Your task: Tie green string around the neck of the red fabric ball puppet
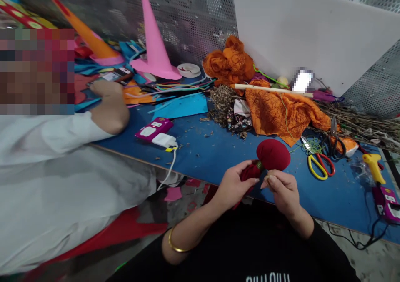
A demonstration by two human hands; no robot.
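Observation:
A dark red, rounded stuffed cloth ball (pixel 273 154) sits over the table's front edge, its loose cloth gathered below into a neck. Greenish thread (pixel 259 164) is wound round that neck. My left hand (pixel 237 182) is closed around the gathered red cloth (pixel 250 172), thumb toward the right. Close beside the neck, the fingers of my right hand (pixel 283 190) are pinched together; what lies between them is too small to make out. To the right lie scissors with yellow and red handles (pixel 318 167), a tangle of green thread (pixel 312 145) and dark scissors (pixel 335 142).
Orange patterned cloth (pixel 275 115), a wooden stick (pixel 271 89) and dried plant bits (pixel 222 102) lie behind. A yellow glue gun (pixel 373 168) is at right. At left, a co-worker's arm (pixel 108 107) reaches near pink (pixel 156 48) and orange cones (pixel 90 40). A purple device (pixel 156 128) has a white cable.

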